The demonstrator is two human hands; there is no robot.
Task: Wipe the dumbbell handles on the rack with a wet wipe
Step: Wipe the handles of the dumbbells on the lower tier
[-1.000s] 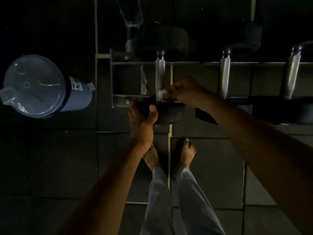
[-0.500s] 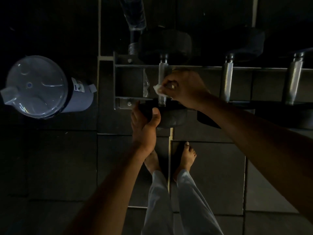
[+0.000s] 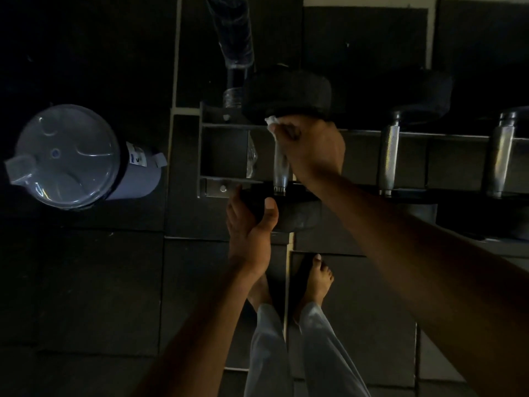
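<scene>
The leftmost dumbbell lies across the metal rack (image 3: 226, 126), its silver knurled handle (image 3: 280, 170) running away from me. My right hand (image 3: 310, 147) grips a white wet wipe (image 3: 271, 121) wrapped round the far end of that handle, close to the far black head (image 3: 286, 93). My left hand (image 3: 252, 222) grips the near black head (image 3: 294, 216) from the left, thumb on top. Two more dumbbell handles (image 3: 388, 161) (image 3: 499, 159) sit on the rack to the right.
A grey lidded water jug (image 3: 77, 159) stands on the dark floor tiles to the left. A clear plastic bottle (image 3: 234, 32) lies behind the rack. My bare feet (image 3: 319, 277) stand just in front of the rack.
My right hand has slid the wipe along the handle from its near end to its far end. My left hand has stayed on the near head.
</scene>
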